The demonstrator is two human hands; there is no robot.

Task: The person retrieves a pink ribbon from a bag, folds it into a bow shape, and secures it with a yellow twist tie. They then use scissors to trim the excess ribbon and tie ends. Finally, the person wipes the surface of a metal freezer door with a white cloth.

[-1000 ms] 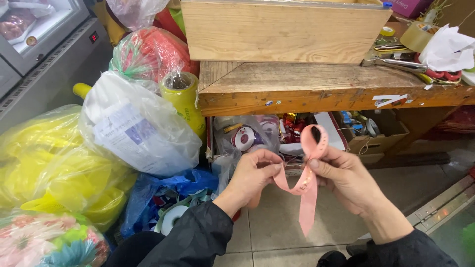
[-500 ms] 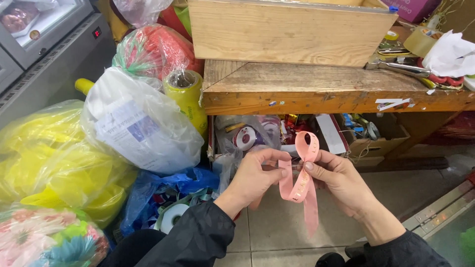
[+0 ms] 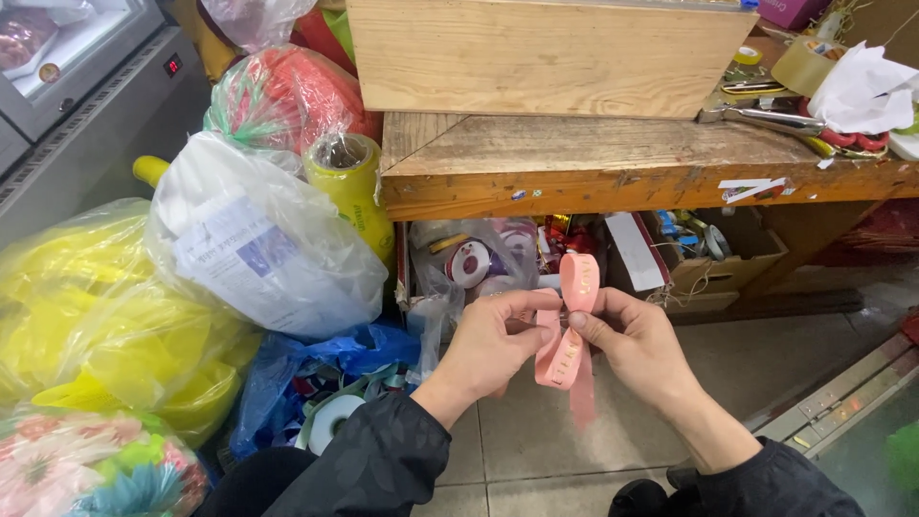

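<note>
A pink ribbon (image 3: 572, 325) is folded into loops in front of me, one loop standing up, another hanging down, with a tail below. My left hand (image 3: 498, 345) pinches it at the middle from the left. My right hand (image 3: 637, 349) pinches the same crossing from the right with thumb and forefinger. Both hands are held over the tiled floor, just in front of the wooden workbench (image 3: 622, 172).
A wooden box (image 3: 546, 53) sits on the bench, with scissors (image 3: 766, 117), a tape roll (image 3: 802, 63) and white paper (image 3: 866, 81) at its right. Under the bench are boxes of ribbon spools (image 3: 474, 263). Plastic bags, clear (image 3: 258, 249), yellow (image 3: 86, 297) and blue (image 3: 316, 373), crowd the left.
The ribbon's long hanging part has been folded up into a second, lower loop. Both hands have closed in toward the middle of the ribbon.
</note>
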